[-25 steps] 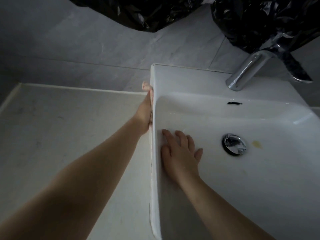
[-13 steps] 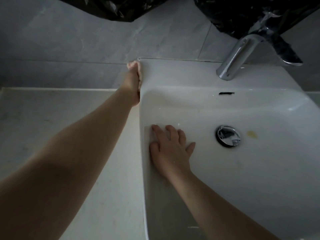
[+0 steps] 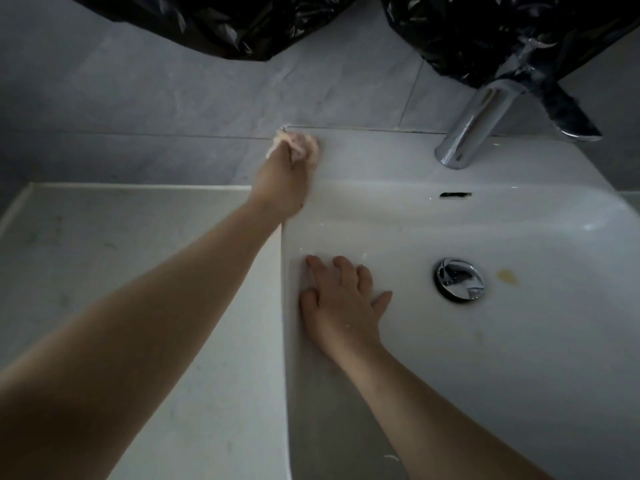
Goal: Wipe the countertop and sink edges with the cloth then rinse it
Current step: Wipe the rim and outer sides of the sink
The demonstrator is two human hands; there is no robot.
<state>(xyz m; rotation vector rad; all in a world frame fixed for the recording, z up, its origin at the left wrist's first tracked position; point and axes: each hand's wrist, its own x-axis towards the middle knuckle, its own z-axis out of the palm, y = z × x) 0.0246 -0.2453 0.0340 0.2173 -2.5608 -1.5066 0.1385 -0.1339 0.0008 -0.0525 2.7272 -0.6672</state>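
A white square sink (image 3: 381, 154) stands on a pale countertop (image 3: 138, 258). My left hand (image 3: 284, 181) reaches to the sink's back left corner and grips a small pale cloth (image 3: 298, 143), pressing it on the rim there. Most of the cloth is hidden under my fingers. My right hand (image 3: 343, 303) lies flat with fingers spread on the inner left wall of the basin, holding nothing.
A chrome tap (image 3: 474, 126) stands at the back right of the sink, and a chrome drain plug (image 3: 459, 284) sits in the basin beside a yellowish stain (image 3: 507, 277). Black plastic sheeting (image 3: 485, 32) hangs over the grey tiled wall behind.
My left hand has slid along the sink's left edge away from me, up to the back left corner, where the cloth now shows. My right hand has stayed put.
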